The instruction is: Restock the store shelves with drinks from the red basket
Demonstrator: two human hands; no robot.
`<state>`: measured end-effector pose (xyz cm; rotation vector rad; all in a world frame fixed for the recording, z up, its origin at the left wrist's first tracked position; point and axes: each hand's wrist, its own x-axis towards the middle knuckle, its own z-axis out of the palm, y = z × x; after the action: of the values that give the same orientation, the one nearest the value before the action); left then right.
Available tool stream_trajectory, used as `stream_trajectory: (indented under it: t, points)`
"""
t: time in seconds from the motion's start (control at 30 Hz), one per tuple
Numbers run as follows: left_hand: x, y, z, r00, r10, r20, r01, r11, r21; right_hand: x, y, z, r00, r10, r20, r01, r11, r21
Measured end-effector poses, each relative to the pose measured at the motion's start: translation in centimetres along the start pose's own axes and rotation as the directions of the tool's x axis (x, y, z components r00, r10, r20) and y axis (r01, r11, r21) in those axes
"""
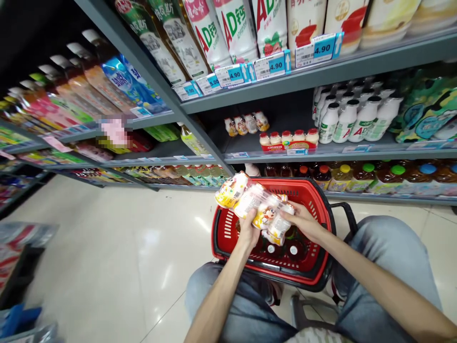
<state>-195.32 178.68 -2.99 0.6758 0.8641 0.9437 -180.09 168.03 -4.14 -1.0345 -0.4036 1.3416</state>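
A shrink-wrapped pack of small drink bottles point(266, 213), white with yellow and orange print, is held tilted above the red shopping basket point(222, 233). My left hand point(249, 228) is closed on the pack's near side, thumb on top. At the right end my right hand point(303, 221) also grips it, with its thumb over the wrap and the other fingers partly hidden. Under the pack, dark bottles with white caps point(293, 250) lie in the basket, and the pack hides part of what is in there.
Shelves stand ahead, holding a similar small-bottle pack point(246, 125), a red-wrapped pack point(289, 139) and white AD bottles point(357, 121). Capped drink bottles point(371, 177) line the bottom shelf. The basket's black handle point(344, 212) sticks out beside my right knee. Tiled floor point(117, 252) stretches left.
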Motion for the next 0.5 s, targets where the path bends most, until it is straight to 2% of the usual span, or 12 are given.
stream_trajectory:
  t: [0.17,0.37,0.43,0.5]
  points:
    - [0.15,-0.36,-0.67,1.000,-0.021,-0.022,0.021,1.000,-0.022,-0.17,0.59,0.44,1.000,-0.029,0.013,0.029,0.999,-0.027]
    - [0.08,0.02,0.11,1.000,-0.003,0.020,0.002,1.000,0.022,0.01,0.52,0.22,1.000,-0.026,-0.010,0.026,0.998,-0.049]
    - [0.13,0.14,0.24,0.998,0.059,0.026,-0.061,0.996,0.070,0.03,0.59,0.20,0.997,0.003,-0.071,-0.008,0.997,-0.077]
    - [0.21,0.21,0.00,0.980,0.190,0.050,-0.196,0.967,0.161,0.03,0.52,0.13,0.990,0.068,-0.127,-0.081,0.991,-0.102]
